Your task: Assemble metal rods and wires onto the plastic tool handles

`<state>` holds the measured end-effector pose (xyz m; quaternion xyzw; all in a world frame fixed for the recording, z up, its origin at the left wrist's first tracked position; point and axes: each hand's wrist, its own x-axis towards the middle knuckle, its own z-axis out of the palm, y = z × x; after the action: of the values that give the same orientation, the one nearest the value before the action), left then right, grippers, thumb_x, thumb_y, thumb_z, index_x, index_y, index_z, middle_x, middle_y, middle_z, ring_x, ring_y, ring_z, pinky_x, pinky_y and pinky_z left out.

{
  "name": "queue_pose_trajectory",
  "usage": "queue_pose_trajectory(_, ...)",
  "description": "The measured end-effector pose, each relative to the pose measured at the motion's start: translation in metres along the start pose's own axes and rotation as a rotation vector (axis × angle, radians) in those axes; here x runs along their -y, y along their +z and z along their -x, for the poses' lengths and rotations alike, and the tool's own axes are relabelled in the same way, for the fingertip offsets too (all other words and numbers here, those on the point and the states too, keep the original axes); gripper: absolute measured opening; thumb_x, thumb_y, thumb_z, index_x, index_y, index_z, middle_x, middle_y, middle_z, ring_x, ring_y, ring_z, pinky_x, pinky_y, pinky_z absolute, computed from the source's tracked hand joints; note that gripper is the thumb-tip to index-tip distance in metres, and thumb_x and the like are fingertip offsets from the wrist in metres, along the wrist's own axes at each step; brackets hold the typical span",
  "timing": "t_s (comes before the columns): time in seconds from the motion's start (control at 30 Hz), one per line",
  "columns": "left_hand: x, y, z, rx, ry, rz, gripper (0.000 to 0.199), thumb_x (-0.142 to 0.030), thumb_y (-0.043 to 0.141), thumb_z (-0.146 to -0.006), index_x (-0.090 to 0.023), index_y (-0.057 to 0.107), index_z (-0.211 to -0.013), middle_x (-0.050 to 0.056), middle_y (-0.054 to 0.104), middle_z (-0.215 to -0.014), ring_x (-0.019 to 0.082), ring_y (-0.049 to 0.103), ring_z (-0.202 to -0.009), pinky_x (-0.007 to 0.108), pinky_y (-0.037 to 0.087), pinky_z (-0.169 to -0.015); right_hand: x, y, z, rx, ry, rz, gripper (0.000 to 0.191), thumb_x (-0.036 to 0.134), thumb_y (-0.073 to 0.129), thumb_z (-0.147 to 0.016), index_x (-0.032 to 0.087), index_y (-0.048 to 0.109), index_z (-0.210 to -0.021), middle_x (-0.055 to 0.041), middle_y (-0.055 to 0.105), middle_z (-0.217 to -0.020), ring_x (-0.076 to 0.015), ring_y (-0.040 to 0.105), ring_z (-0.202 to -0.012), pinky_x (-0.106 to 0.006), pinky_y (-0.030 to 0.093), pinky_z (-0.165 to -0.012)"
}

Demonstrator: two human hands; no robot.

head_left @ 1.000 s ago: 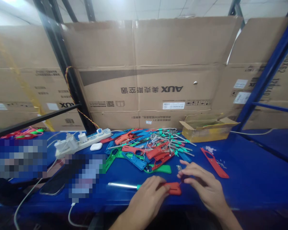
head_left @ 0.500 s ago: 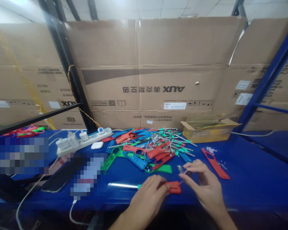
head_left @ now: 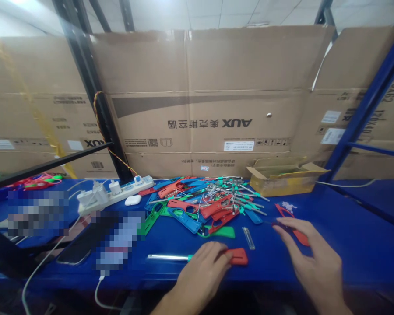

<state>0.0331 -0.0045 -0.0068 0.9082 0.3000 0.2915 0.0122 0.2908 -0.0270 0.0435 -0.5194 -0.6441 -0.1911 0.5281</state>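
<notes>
My left hand (head_left: 205, 267) is closed over the red handle (head_left: 238, 257) of a long-nosed lighter lying flat near the table's front edge. The lighter's metal barrel (head_left: 167, 257) and green collar stick out to the left of my fingers. Raised over the table on the right, my right hand (head_left: 315, 258) pinches a small dark tool (head_left: 284, 226) with a thin shaft pointing left; my fingers hide most of it. Between the hands, a clear plastic tube (head_left: 248, 238) lies on the blue table. Just beyond my right fingertips is a red handle shell (head_left: 300, 237), partly covered by the hand.
A heap of red, blue and green lighter shells and metal barrels (head_left: 213, 197) fills the middle back. Behind it on the right stands an open carton (head_left: 282, 186). To the left are a power strip (head_left: 126, 190), a white earphone case (head_left: 133, 200), a phone (head_left: 85, 240) and cables.
My right hand has moved right, away from the lighter, with the dark tool. The clear tube, at my right fingertips before, now lies on the table. My left hand stays on the lighter.
</notes>
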Motion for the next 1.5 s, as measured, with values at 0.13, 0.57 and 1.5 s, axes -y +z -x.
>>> queue_pose_trajectory(0.13,-0.001,-0.002,-0.002,-0.017,0.032,0.001,0.016,-0.020,0.055,-0.105,-0.018,0.061,-0.119,0.008,0.069,-0.117,0.026,0.066,-0.104,0.041,0.058,-0.091,-0.028,0.003,0.005,0.219,-0.059,0.163,0.036,0.050,0.041,-0.107,0.023,0.064,-0.100,-0.0048,0.076,-0.095,-0.0217,0.076,-0.081,-0.031,0.057,-0.073)
queue_pose_trajectory(0.57,0.001,-0.007,0.000,-0.060,0.098,0.059,0.027,-0.020,0.048,-0.107,-0.017,0.057,-0.133,0.011,0.065,-0.137,0.028,0.057,-0.130,0.043,0.053,-0.106,-0.043,0.022,0.034,0.526,-0.282,0.220,0.028,0.033,0.043,-0.106,0.021,0.069,-0.104,-0.0096,0.077,-0.102,-0.0283,0.075,-0.092,-0.040,0.060,-0.079)
queue_pose_trajectory(1.5,0.002,-0.016,0.013,-0.004,0.029,0.288,0.017,-0.023,0.051,-0.105,-0.023,0.067,-0.111,0.002,0.075,-0.090,0.018,0.068,-0.078,0.027,0.055,-0.071,0.022,0.049,0.020,0.510,0.227,-0.429,0.033,0.042,0.046,-0.106,0.020,0.070,-0.105,-0.0027,0.067,-0.085,-0.0177,0.064,-0.074,-0.025,0.051,-0.070)
